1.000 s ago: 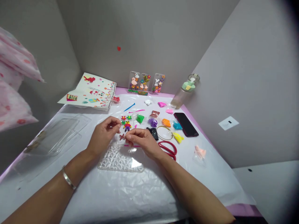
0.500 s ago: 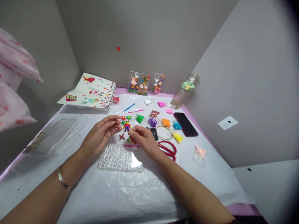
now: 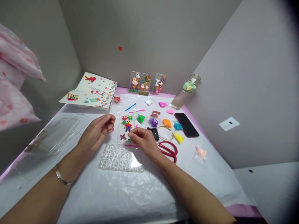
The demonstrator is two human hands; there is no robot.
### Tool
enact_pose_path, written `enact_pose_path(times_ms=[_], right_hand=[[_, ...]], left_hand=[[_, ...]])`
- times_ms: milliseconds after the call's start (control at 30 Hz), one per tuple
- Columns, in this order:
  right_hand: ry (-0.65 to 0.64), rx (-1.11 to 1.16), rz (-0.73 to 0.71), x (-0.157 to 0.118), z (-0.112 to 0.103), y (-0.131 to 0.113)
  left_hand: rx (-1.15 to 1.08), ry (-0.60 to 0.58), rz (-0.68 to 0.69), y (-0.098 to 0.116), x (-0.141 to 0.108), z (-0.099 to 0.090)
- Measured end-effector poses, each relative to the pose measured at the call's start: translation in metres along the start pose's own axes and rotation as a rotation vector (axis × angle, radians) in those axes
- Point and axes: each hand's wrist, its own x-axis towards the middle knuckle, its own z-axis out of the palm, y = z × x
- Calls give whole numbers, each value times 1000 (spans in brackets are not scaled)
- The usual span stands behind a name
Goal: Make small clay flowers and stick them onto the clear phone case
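Note:
My left hand (image 3: 98, 130) hovers left of the small clay figure (image 3: 128, 125), thumb and fingertips pressed together; anything between them is too small to see. My right hand (image 3: 146, 141) is pinched just right of a brown clay cross (image 3: 123, 137), its contents hidden. The figure, with red top and purple legs, lies on a clear phone case with a red clay flower (image 3: 124, 118) and a green clay flower (image 3: 129, 117). Below the hands lies a textured clear case (image 3: 120, 158). A pink clay tool (image 3: 131, 145) lies partly under my right hand.
Right of my hands are red-handled scissors (image 3: 169, 149), a bangle (image 3: 165, 133), bagged clay such as purple (image 3: 153, 122) and yellow (image 3: 178, 137), and a phone (image 3: 187, 124). Behind stand decorated cases (image 3: 135, 82) and a bottle (image 3: 183, 96). Clear plastic packaging (image 3: 54, 133) lies left.
My left hand has drawn back left from the figure, and its fingers have curled in closer to the thumb. My right hand stays pinched in nearly the same place.

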Motion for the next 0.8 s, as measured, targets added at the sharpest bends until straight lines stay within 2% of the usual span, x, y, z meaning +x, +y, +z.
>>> enact_pose_path(times_ms=[100, 200, 333, 400, 567, 700, 800], right_hand=[[37, -112, -68, 0, -1, 3], [60, -116, -112, 0, -1, 8], [8, -43, -51, 0, 1, 8], [0, -75, -31, -1, 1, 5], [70, -235, -140, 0, -1, 4], [43, -123, -92, 1, 1, 12], [12, -105, -71, 1, 2, 13]], left_hand=[[94, -54, 16, 1, 0, -2], [105, -38, 51, -1, 1, -3], [73, -2, 86, -4, 3, -2], [96, -8, 73, -3, 2, -1], [504, -65, 50, 4, -1, -1], [783, -154, 67, 0, 3, -12], [898, -207, 105, -5, 9, -23]])
